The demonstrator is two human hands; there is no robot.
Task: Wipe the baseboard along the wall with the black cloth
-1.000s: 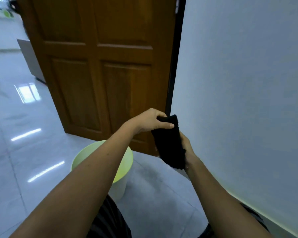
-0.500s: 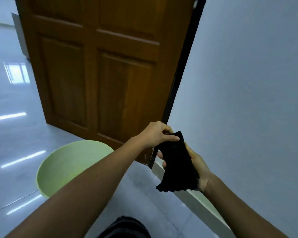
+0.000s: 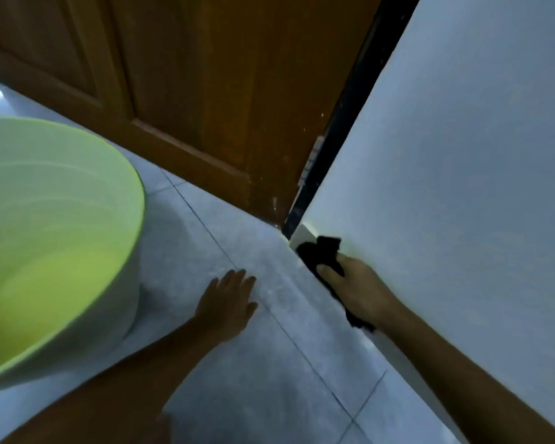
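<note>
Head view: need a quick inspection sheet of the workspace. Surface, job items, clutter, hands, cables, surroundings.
Surface: grey tiled floor, dark grout lines, faint pale smears.
Job's things: black cloth bunched against the white baseboard, at its end by the door frame.
Clutter: green basin on the floor to the left, apart from both hands.
Hands: right hand grips the cloth; left hand flat on the floor, fingers spread.
Cables: nothing seen.
Surroundings: wooden door ahead, its bottom corner scuffed; plain pale wall on the right.
</note>
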